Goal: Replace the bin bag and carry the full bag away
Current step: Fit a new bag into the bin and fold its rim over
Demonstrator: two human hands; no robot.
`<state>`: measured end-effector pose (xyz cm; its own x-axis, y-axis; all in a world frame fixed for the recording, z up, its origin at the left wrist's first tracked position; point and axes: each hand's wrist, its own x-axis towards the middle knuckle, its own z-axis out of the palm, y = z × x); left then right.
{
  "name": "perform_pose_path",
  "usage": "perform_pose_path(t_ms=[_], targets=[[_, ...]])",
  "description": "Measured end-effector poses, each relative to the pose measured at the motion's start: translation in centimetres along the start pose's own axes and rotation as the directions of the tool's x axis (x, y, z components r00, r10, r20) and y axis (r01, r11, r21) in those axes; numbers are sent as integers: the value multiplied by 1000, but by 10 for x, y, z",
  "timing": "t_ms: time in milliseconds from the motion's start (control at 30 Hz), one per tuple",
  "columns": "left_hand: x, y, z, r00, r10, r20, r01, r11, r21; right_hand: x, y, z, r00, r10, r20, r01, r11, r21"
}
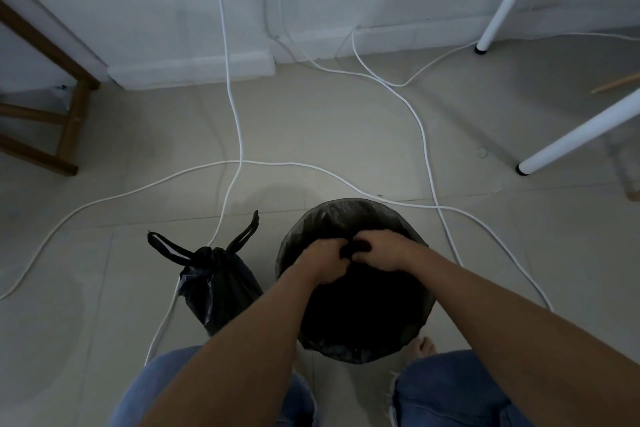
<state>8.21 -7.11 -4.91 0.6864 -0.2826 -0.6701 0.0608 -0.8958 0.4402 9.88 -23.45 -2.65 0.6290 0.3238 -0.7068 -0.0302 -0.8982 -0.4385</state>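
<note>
A round bin stands on the floor between my knees, lined with a black bag whose film is folded over the rim. My left hand and my right hand meet over the bin's mouth, fingers curled, both pinching a bunched piece of the black liner between them. To the left of the bin the full black bag sits on the floor, tied at the top, its two drawstring loops sticking up. Neither hand touches that full bag.
Several white cables snake across the tiled floor around the bin and under the full bag. White table legs stand at the right, a wooden stool at the left, a white wall and skirting behind.
</note>
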Motion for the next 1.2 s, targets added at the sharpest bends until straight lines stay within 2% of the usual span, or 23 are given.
perform_pose_path(t_ms=[200,267,333,400,433,467,500,533,567,633,700,767,900,1067,1200], targets=[[16,-11,-22,992,-114,-55,112,993,-39,12,15,-18,990,98,-101,-76,976,204],[12,-11,-25,994,-82,-78,82,997,-8,14,14,-22,986,107,-128,-77,971,225],[5,-8,-29,984,11,-178,2,997,72,14,13,-27,987,111,-114,-76,958,277],[-4,-4,-32,907,160,-389,-101,981,167,8,9,-33,993,64,-100,-18,913,408],[-8,-3,-34,831,243,-501,-142,962,231,2,8,-38,982,39,-185,42,908,417],[-12,-3,-35,754,304,-583,-143,941,306,-4,8,-43,940,26,-341,98,935,341],[-16,-3,-37,713,323,-622,-100,925,366,-10,11,-45,865,3,-502,123,968,217],[-19,-5,-38,726,295,-622,-41,921,388,-14,16,-44,799,-31,-601,115,988,102],[-20,-8,-39,771,224,-597,13,930,367,-17,21,-40,793,-34,-608,57,998,18],[-21,-12,-38,878,24,-477,88,973,211,-22,31,-24,902,44,-430,-62,998,-28],[-20,-18,-38,927,-119,-355,167,980,109,-24,41,-11,968,126,-219,-123,992,25],[-21,-27,-40,931,-147,-335,188,978,94,-25,48,-9,976,156,-154,-148,987,58],[-24,-38,-44,954,-168,-249,173,985,-2,-20,56,-18,975,150,-167,-145,989,39],[-30,-36,-39,934,-307,-182,275,944,-181,-12,42,-38,954,124,-274,-99,990,102],[-44,-33,-27,898,-429,-97,360,843,-399,-23,36,-47,916,166,-366,-121,982,143]])
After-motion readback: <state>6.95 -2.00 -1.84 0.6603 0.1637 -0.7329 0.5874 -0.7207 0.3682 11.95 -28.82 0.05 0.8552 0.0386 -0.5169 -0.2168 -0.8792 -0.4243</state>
